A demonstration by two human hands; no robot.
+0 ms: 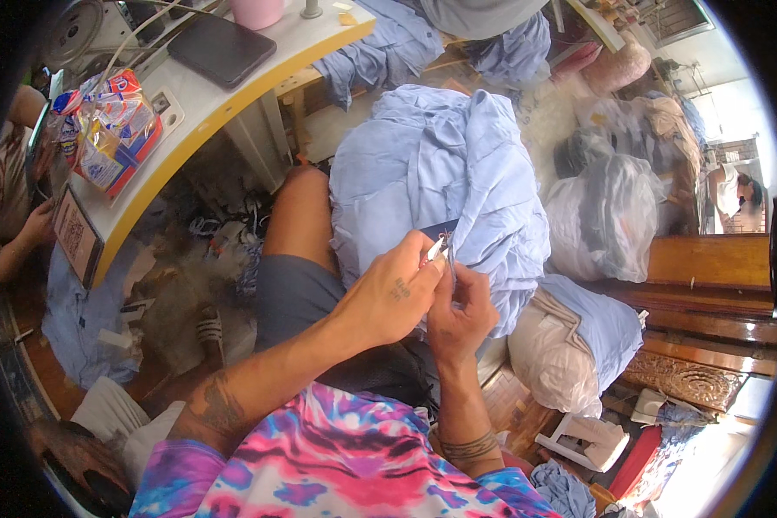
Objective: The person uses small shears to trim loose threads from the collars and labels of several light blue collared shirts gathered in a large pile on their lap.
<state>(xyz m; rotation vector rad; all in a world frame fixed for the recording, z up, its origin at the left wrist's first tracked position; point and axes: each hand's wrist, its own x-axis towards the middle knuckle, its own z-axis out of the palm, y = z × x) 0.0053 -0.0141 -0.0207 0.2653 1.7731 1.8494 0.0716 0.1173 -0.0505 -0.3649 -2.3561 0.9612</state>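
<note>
A big heap of light blue cloth (440, 155), folded and creased, lies on my lap. My left hand (397, 289) is closed over its near side, pinching a small white pointed piece (438, 250) whose kind I cannot make out. Just beside it, my right hand (463, 312) is closed with thumb and fingers pinched together; a thin greyish strip (451, 263) runs up from its fingertips. Behind the fingertips a dark navy label (441, 230) with light marks shows against the cloth. My fingers hide part of it.
A white table with a yellow edge (224, 112) curves along the left, carrying a black flat case (222, 47) and colourful packets (108, 129). Filled clear plastic bags (604, 216) and a wrapped bundle (570, 345) stand at right. Another person's hand (39, 226) shows at far left.
</note>
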